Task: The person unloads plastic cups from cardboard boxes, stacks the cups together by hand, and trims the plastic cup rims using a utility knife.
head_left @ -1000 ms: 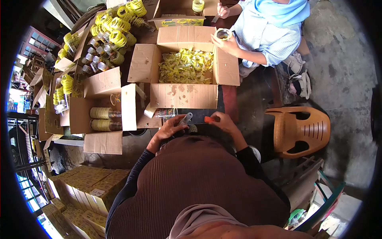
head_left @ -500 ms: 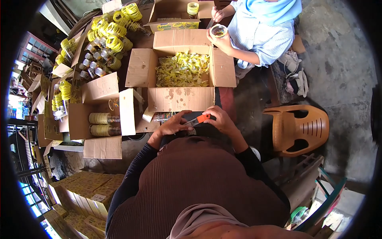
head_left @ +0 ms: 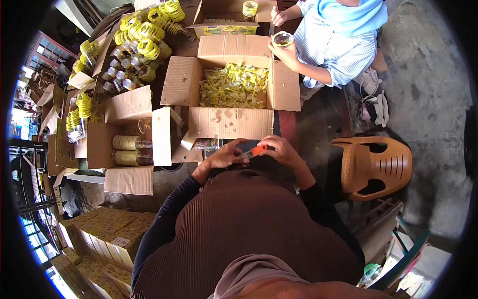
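In front of my belly, both hands meet on a small tool with an orange end [head_left: 258, 150] and a clear or greyish narrow part; its exact kind is hard to make out. My right hand [head_left: 283, 150] pinches the orange end between thumb and fingers. My left hand [head_left: 225, 154] is closed around the greyish end. Just beyond them stands an open cardboard box [head_left: 231, 123] full of yellow-and-clear plastic scraps [head_left: 234, 87]. Partly hidden beside my left hand lies a clear jar or tube [head_left: 206, 144].
Left, a cardboard box [head_left: 128, 180] holds stacks of yellow-rimmed rings [head_left: 127, 143]. Yellow rings [head_left: 149, 32] and small jars [head_left: 119, 74] crowd the table. Across, a co-worker [head_left: 323, 45] holds a round container [head_left: 283, 40] and a blade-like tool. A brown plastic chair [head_left: 353, 169] stands right.
The view has shifted slightly, so the boxes and co-worker appear a little farther right. My hands keep hold of the orange-ended tool, with only a slight change of angle.
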Demonstrator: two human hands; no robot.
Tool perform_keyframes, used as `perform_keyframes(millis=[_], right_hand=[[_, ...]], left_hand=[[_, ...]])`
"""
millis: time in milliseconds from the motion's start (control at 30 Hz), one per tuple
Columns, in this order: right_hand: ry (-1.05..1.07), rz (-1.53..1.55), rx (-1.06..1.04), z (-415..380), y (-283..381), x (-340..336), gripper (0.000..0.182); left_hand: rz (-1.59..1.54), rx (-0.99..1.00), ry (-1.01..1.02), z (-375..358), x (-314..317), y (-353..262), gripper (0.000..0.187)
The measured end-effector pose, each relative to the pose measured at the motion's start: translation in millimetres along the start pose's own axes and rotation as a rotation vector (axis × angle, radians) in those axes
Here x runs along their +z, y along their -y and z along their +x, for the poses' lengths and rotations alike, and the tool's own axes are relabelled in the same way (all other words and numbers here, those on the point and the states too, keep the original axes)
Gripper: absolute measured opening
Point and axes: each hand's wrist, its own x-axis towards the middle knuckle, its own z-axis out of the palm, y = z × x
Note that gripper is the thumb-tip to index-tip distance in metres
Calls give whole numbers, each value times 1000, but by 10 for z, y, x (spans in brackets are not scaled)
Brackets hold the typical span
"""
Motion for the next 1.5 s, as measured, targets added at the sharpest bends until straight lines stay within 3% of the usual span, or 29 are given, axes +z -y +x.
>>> perform_keyframes(millis=[433,533,767,833,933,1000,1333,1500], right_hand=[[-100,235,160,-90,-46,133,32],[-92,245,193,-96,-60,149,33],[-150,300,237,-115,-92,182,32],[-175,329,255,-100,-107,151,32],[-228,284,216,-54,-56,80,31],[-183,154,199,-39,22,31,30],[-92,263,235,-18,96,17,28],[-89,299,198,41,72,-83,30]], left_hand=[[-318,1,75,11,52,157,64],[-124,25,10,43,77,209,64],[-298,-44,30,20,91,81,59],[-109,-25,-128,37,135,60,47],[163,27,-210,18,137,4,35],[107,23,-175,14,108,54,34],[-163,-18,-104,-96,189,52,35],[27,88,-198,-123,182,-29,34]])
